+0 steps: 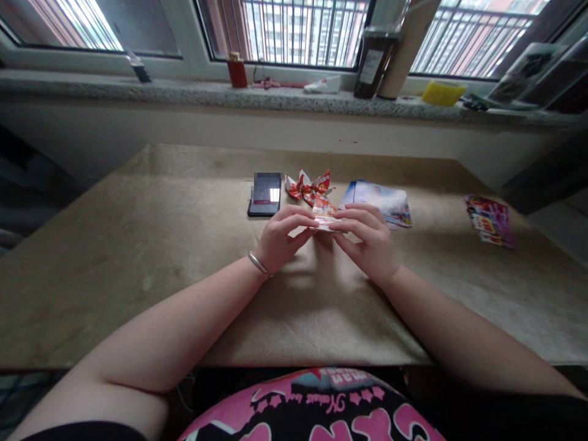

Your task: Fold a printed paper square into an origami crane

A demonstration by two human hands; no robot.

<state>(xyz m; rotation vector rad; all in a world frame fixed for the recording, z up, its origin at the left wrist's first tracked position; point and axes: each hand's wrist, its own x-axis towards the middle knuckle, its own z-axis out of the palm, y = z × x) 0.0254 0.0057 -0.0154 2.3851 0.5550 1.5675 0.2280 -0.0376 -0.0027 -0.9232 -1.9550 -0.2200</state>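
Between my two hands is a red and white printed paper piece (324, 214), flat and apparently folded along its near edge. My left hand (285, 236), with a silver bangle at the wrist, pinches its left side between thumb and fingers. On the right side, my right hand (367, 236) grips the same paper with thumb below and fingers above. Just beyond it lies a folded paper shape (304, 187) in red and white with pointed, petal-like parts. A dark phone (265, 195) rests left of that shape, its screen partly blurred out.
Right of my hands lies a stack of glossy printed sheets (381, 201). Colourful cards (489, 222) are spread at the table's right. Behind the tan-covered table (160, 245), a stone windowsill (193, 90) holds a red container (237, 71), a dark bottle (373, 64) and a yellow sponge-like block (443, 93).
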